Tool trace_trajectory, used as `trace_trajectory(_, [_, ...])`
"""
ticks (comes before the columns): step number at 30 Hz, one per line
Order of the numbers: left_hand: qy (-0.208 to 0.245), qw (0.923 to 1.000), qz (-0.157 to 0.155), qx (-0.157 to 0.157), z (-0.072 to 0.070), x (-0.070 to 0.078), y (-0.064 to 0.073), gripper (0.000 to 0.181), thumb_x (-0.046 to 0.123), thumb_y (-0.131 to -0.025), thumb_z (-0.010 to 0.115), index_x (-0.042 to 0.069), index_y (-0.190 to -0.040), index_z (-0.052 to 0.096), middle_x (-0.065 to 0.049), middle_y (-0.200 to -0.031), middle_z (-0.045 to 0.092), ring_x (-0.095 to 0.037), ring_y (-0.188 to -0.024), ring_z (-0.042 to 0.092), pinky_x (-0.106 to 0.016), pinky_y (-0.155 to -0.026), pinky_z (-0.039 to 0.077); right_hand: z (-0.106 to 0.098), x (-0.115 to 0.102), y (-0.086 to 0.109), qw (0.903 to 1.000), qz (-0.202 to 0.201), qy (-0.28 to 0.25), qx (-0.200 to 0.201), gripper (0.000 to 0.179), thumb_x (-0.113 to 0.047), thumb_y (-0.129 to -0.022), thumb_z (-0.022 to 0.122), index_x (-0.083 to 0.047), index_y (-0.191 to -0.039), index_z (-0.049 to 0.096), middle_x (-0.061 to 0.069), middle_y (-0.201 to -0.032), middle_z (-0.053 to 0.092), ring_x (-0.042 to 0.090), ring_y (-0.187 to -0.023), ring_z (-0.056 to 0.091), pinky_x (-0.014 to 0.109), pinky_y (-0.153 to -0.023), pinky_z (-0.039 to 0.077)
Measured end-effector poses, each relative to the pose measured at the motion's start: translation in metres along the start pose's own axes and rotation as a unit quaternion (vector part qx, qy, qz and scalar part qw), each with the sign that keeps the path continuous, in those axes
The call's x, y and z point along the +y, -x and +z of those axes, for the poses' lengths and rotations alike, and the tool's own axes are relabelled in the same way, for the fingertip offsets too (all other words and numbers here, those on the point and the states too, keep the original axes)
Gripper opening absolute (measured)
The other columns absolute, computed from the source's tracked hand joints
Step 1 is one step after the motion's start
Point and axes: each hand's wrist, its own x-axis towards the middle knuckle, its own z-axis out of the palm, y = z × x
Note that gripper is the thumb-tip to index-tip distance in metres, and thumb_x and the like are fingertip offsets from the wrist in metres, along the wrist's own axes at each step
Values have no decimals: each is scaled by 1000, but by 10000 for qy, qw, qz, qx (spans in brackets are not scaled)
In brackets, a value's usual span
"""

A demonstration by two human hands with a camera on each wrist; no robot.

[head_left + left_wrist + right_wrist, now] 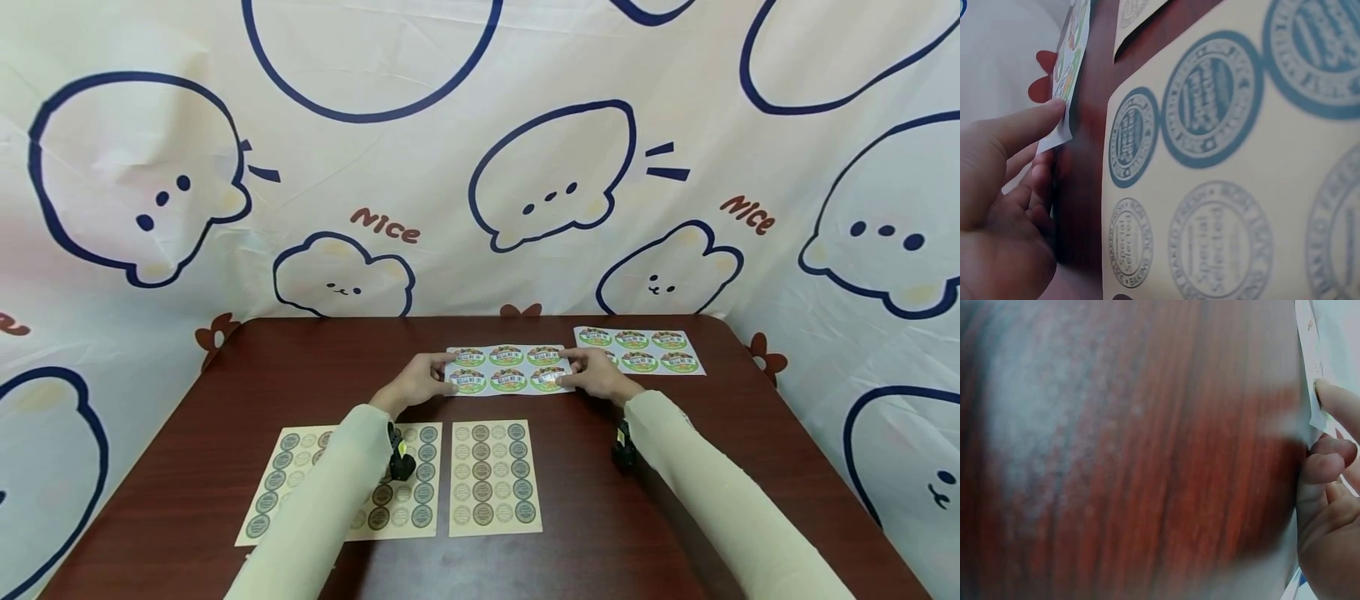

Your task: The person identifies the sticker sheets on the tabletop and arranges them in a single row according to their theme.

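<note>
Both hands hold a white sticker sheet (488, 368) with two rows of oval green-and-yellow stickers, near the back of the table. My left hand (416, 382) pinches its left edge, the thumb on the face and the other fingers behind, as the left wrist view shows at the sheet's corner (1054, 139). At the opposite edge, my right hand (598, 375) pinches the sheet, its thumb over the lower right sticker. From the right wrist, the sheet (1317, 419) appears edge-on between thumb and fingers, close over the tabletop.
A second sheet of oval stickers (660, 340) lies at the back right. Nearer me lie cream sheets of round stickers: a wide one (281, 437) under the left forearm and a narrow one (498, 425) beside it. A patterned cloth (450, 167) hangs behind the dark wood table (585, 517).
</note>
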Motion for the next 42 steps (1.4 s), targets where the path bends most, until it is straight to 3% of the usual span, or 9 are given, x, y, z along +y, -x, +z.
trace_trajectory(4, [203, 9996, -150, -114, 0, -1, -1, 64, 3, -92, 72, 14, -150, 50, -13, -109, 57, -18, -82, 46, -25, -67, 40, -1, 7, -2, 9998, 87, -178, -13, 61, -16, -94, 72, -1, -148, 48, -2, -75, 49, 9, -52, 37, 26, -52, 38])
trace_trajectory(9, [271, 9993, -161, -194, 2, 0, 0, 63, 5, -92, 72, 15, -150, 51, -11, -106, 54, -18, -81, 43, -26, -67, 39, -3, 10, -2, 9994, 112, -316, -38, 58, -17, -94, 72, -3, -147, 51, -2, -76, 46, 11, -52, 39, 27, -52, 42])
trace_trajectory(22, [321, 9992, -235, -63, 4, 6, -1, 58, 7, -91, 73, 14, -146, 55, -9, -100, 53, -19, -76, 42, -27, -65, 37, -9, 13, 1, 9990, 56, -444, -48, 62, -16, -94, 72, -1, -149, 47, -1, -77, 50, 11, -53, 44, 28, -51, 45])
trace_trajectory(42, [298, 9992, -261, -21, -1, 1, 2, 56, 5, -94, 69, 15, -147, 54, -9, -101, 52, -19, -76, 42, -26, -65, 36, -2, 10, -4, 9990, -1, -443, -17, 59, -16, -97, 69, -2, -150, 46, -2, -77, 51, 10, -53, 44, 26, -51, 45])
